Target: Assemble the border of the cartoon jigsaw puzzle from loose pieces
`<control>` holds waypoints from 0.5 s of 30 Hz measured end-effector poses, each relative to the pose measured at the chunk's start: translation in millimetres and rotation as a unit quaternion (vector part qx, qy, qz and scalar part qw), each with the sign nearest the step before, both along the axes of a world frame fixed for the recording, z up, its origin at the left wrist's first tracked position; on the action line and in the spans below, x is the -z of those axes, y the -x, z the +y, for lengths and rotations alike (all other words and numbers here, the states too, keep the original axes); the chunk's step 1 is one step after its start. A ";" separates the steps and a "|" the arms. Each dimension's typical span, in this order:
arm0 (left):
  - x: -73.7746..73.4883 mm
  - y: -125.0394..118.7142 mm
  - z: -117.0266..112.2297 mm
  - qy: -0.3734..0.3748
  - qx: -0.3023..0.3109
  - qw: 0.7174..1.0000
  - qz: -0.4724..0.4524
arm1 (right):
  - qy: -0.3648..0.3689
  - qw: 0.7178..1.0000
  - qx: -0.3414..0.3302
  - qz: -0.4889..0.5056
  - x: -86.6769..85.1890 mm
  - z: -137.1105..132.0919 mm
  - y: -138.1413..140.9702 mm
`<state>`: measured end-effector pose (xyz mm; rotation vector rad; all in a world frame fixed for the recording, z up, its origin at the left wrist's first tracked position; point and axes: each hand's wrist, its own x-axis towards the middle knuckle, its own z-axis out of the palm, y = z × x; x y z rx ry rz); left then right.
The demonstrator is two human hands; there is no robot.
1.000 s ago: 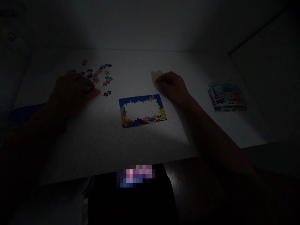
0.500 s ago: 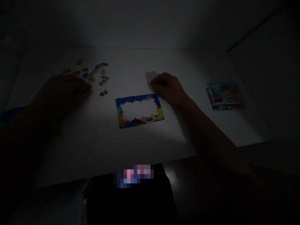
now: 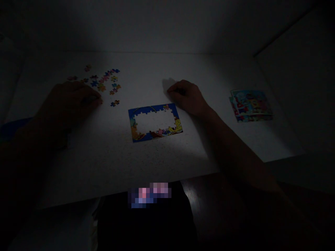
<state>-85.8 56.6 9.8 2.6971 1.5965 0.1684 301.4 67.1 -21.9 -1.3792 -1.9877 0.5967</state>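
The scene is very dim. A partly built jigsaw puzzle (image 3: 154, 108) lies in the middle of the white table (image 3: 110, 164): a blue border with an open centre. Loose puzzle pieces (image 3: 104, 79) are scattered at the back left. My left hand (image 3: 70, 101) rests just in front of them, its fingers pressed together at the tips near a single piece (image 3: 114, 103); what they pinch is too dark to see. My right hand (image 3: 187, 96) rests on the table by the puzzle's top right corner, fingers curled under, with nothing visible in them.
A small stack of colourful picture cards (image 3: 250, 104) lies at the right of the table. A blue object (image 3: 13, 127) shows at the left edge, under my left arm. The table's front edge runs just before my dark lap.
My left hand has drawn back slightly from the single loose piece. The right hand has stayed put, and the view has shifted a little.
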 end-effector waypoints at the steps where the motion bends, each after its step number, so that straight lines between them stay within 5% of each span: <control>1: 0.9 1.0 0.8 0.003 0.002 1.000 0.005 | -0.003 1.000 -0.001 -0.004 0.2 0.2 -0.2; 15: 3.4 2.9 1.8 0.006 0.009 1.000 0.004 | 0.018 1.000 -0.005 0.003 1.1 1.5 -1.0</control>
